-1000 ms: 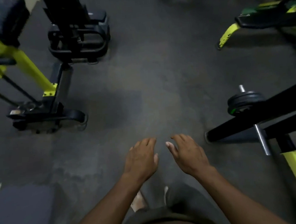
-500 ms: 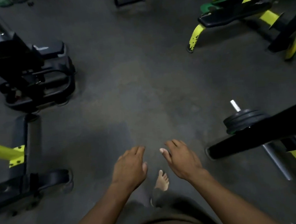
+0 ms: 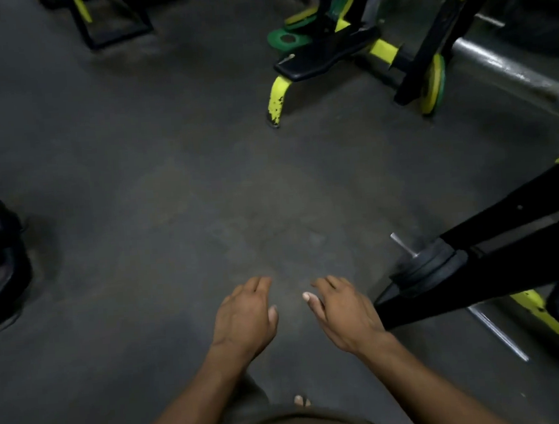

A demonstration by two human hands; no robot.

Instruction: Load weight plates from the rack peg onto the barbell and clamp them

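The scene is dim and murky; the brightest patch is the grey floor [image 3: 238, 214] at the middle, fading to near black toward the corners; no lamp shows. The left hand [image 3: 244, 317] and right hand [image 3: 343, 313] are softly lit from above and slightly blurred; black frames at the right lose all detail; a steel bar [image 3: 506, 63] at upper right carries a dull sheen; straight lines bow near the edges; fine grain softens everything.
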